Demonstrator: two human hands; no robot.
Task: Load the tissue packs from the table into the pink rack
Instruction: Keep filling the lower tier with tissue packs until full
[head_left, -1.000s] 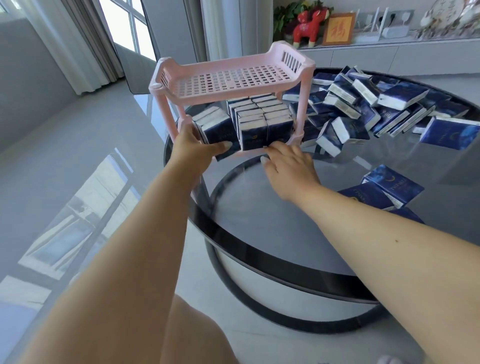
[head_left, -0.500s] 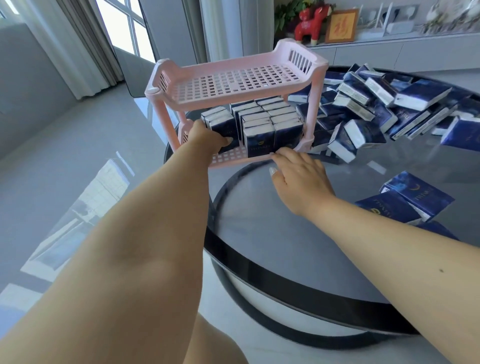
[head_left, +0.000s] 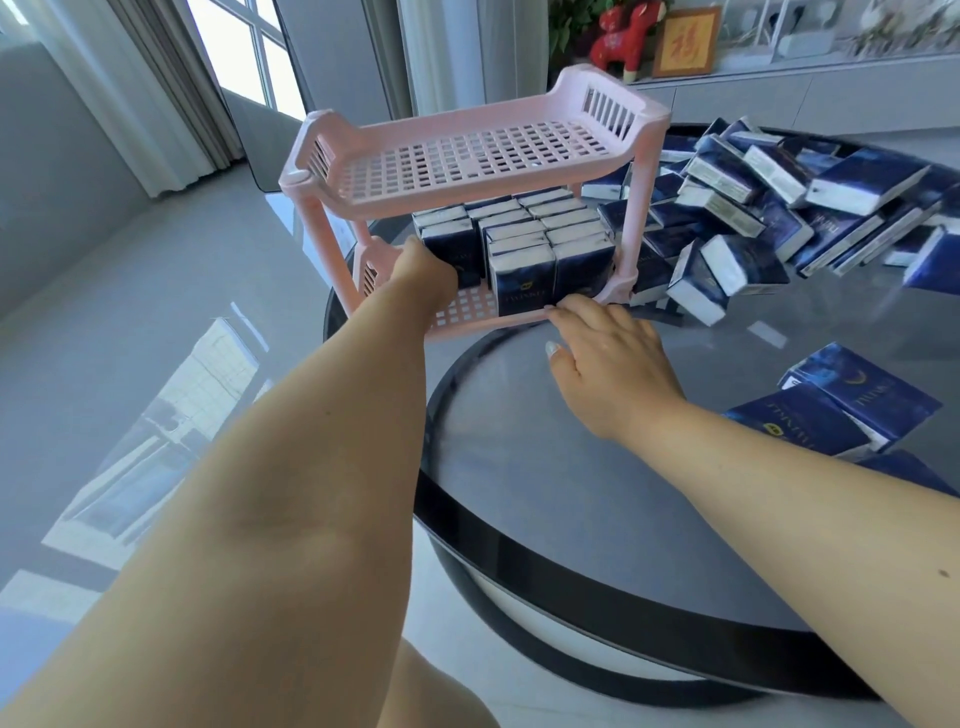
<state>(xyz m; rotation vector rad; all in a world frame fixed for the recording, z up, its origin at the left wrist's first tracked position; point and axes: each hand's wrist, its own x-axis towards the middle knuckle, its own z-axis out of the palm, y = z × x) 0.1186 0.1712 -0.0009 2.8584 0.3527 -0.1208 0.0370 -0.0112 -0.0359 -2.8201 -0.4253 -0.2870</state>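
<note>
Pink rack (head_left: 467, 161) on glass table (head_left: 571, 467), apparently near window (head_left: 244, 52).

framed picture (head_left: 684, 42) — one gold Chinese character, 福, on red | tissue packs (head_left: 523, 283) — gold lettering on the dark blue wrappers, too blurred to read

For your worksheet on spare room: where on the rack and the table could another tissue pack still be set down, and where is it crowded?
Free: the whole top shelf of the pink rack; the lower shelf's front-left corner, beside the left hand; the bare glass table near the right hand. Crowded: standing packs on the lower shelf and the loose pile to the rack's right.
</note>
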